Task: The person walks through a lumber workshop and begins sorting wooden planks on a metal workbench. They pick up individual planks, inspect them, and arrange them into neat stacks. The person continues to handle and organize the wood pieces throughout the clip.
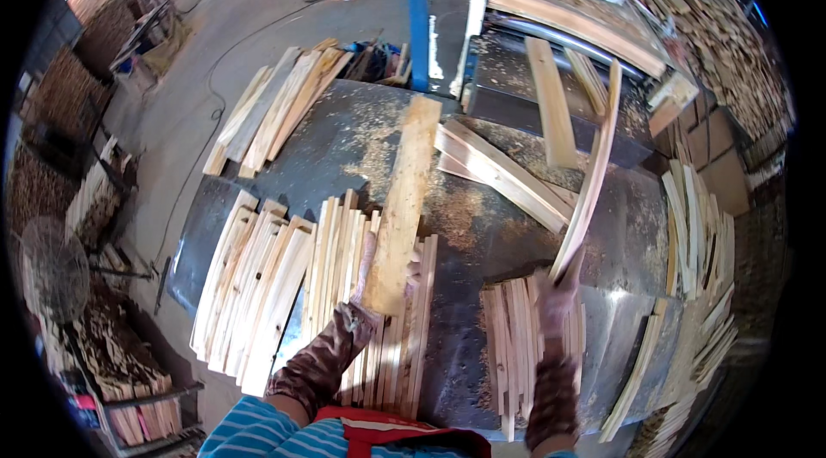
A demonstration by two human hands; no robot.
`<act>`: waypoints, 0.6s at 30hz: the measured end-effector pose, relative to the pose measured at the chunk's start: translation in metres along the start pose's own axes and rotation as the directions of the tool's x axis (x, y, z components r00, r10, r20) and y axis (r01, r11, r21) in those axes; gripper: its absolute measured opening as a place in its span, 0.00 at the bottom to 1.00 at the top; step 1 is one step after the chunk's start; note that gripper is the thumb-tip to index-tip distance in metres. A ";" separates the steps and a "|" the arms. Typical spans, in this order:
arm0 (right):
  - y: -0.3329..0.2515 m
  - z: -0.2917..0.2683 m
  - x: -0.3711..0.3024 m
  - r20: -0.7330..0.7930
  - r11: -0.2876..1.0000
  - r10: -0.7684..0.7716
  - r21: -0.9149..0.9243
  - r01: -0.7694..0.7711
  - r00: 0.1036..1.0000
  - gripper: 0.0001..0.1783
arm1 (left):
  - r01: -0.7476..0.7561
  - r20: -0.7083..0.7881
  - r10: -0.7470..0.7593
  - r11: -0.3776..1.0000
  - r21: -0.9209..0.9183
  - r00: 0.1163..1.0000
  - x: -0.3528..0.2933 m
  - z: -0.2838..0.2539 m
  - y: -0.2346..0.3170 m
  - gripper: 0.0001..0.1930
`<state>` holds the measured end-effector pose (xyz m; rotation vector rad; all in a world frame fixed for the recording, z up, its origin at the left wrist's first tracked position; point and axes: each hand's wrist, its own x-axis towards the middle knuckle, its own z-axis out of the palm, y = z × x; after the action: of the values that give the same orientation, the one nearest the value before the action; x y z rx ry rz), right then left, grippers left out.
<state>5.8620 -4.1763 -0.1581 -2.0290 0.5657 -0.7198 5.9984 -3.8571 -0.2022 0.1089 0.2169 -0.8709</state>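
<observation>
My left hand (360,313), in a light work glove below a brown patterned sleeve, grips the near end of a wide, flat wooden board (404,191). The board slants up and away over the dark metal table (465,320). My right hand (561,296), smeared by motion, is closed on the lower end of a long, narrow wooden strip (595,170), which rises toward the machine. Under the left hand lies a stack of narrow strips (344,243); beneath the right is another bundle of strips (509,346).
A planer-like machine (559,71) with rollers stands at the far right, boards (551,105) on its bed. Crossed planks (499,170) lie before it among shavings. More stacked planks (249,286) lie left, others (275,110) at the far-left edge. A fan (53,256) stands left.
</observation>
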 end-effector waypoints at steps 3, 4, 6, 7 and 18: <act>0.010 0.005 -0.107 -0.025 0.977 -0.133 -0.170 0.127 0.991 0.52 | 0.108 -0.144 -0.041 0.863 0.494 0.989 -0.001 0.029 0.013 0.26; -0.003 0.014 -0.125 0.096 0.999 0.010 0.041 -0.014 0.995 0.53 | 0.146 -0.327 0.096 0.754 0.640 0.940 -0.004 0.036 0.022 0.26; -0.038 0.025 -0.146 0.333 0.981 0.117 0.109 -0.161 0.936 0.55 | 0.235 -0.479 0.308 0.583 0.778 0.822 -0.014 0.032 0.029 0.26; -0.056 0.037 -0.142 0.425 0.993 0.107 0.004 -0.120 0.899 0.55 | 0.241 -0.481 0.369 0.535 0.810 0.795 -0.018 0.022 0.033 0.26; -0.273 0.179 0.034 0.595 0.981 -0.195 0.104 0.166 0.779 0.46 | 0.077 -0.344 0.475 0.495 0.865 0.810 -0.060 0.029 0.023 0.32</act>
<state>6.0396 -3.9544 0.0054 -2.1343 -0.0255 -0.1489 5.9826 -3.8032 -0.1596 1.3496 0.2832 -0.5955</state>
